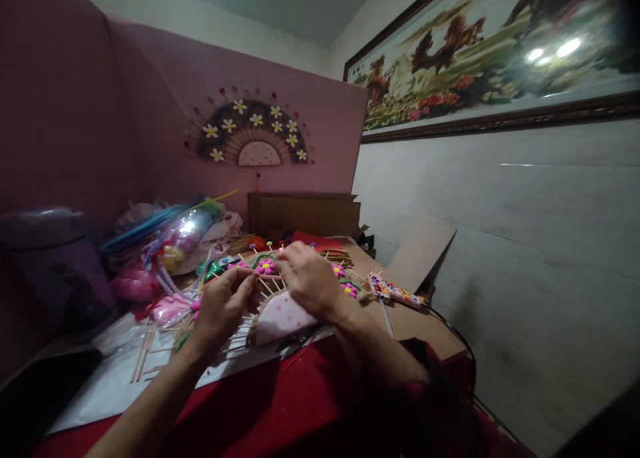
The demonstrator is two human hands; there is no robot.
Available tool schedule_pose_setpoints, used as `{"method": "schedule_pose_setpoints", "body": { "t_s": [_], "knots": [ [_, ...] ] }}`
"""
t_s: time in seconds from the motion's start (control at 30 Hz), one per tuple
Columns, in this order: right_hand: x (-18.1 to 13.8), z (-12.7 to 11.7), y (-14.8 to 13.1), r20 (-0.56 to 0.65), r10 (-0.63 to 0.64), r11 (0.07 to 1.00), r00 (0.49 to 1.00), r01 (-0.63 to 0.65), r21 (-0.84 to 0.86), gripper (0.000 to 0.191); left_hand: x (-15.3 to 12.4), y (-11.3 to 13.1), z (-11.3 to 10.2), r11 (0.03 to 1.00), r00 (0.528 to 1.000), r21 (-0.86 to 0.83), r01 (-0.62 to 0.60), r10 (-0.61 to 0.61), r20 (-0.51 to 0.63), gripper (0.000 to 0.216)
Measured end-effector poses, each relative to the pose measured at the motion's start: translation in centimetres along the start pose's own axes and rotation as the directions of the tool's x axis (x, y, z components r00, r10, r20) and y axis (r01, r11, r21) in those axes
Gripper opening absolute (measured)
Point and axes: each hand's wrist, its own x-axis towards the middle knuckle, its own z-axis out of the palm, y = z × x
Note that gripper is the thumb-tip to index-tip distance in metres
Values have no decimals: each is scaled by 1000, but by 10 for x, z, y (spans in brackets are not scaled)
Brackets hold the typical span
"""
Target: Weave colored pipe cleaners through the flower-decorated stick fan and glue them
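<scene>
On the table in front of me lies a half-round craft fan with a pink polka-dot half disc (281, 319), thin wooden sticks and pink flowers (265, 267) with yellow centres. My left hand (227, 305) is at its left side, thumb and forefinger pinched on the end of a thin pinkish strip (270, 277). Over the upper middle of the fan is my right hand (313, 281), its fingers bent together close to the strip's other end. What those fingertips hold is hidden. Green trim (250, 261) and bead-tipped sticks run along the fan's outer edge.
Right of the fan lies a flower-patterned glue gun (395, 290) with a black cable. Loose sticks (143, 355) rest on white paper at left, near bagged craft supplies (185, 238) and a purple bin (55, 271). A finished-looking fan (255, 128) hangs on the pink panel; cardboard (305, 211) stands behind.
</scene>
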Motion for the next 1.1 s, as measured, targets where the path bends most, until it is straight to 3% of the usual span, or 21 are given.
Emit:
{"method": "schedule_pose_setpoints", "body": {
  "t_s": [0.1, 0.2, 0.33, 0.47, 0.6, 0.7, 0.9, 1.1],
  "knots": [
    [18, -35, 44, -71, 173, 983, 982, -177, -49, 24, -1, 3, 2, 986, 996, -148, 82, -76, 43, 21],
    [29, -46, 111, 53, 358, 913, 932, -337, -232, 25, -3, 5, 3, 945, 983, -274, 177, -159, 87, 21],
    [24, -16, 186, 268, 374, 912, 888, -300, -278, 22, -4, 5, 4, 876, 963, -402, 267, -250, 95, 21],
    [18, 25, 224, 471, 358, 925, 806, -239, -295, 25, -3, 4, 3, 798, 928, -495, 345, -368, 55, 21],
    [22, 48, 242, 572, 370, 923, 732, -221, -315, 31, -1, 3, 2, 760, 898, -529, 378, -441, 9, 21],
    [27, 48, 246, 577, 360, 929, 733, -226, -293, 42, 1, 1, 1, 750, 889, -540, 381, -457, -7, 23],
    [27, 13, 243, 466, 383, 924, 798, -329, -195, 48, 5, -4, 0, 742, 880, -571, 352, -470, -68, 23],
    [15, -24, 231, 341, 459, 874, 820, -485, -10, 47, 10, -10, -3, 730, 888, -616, 296, -448, -103, 13]
  ]
}}
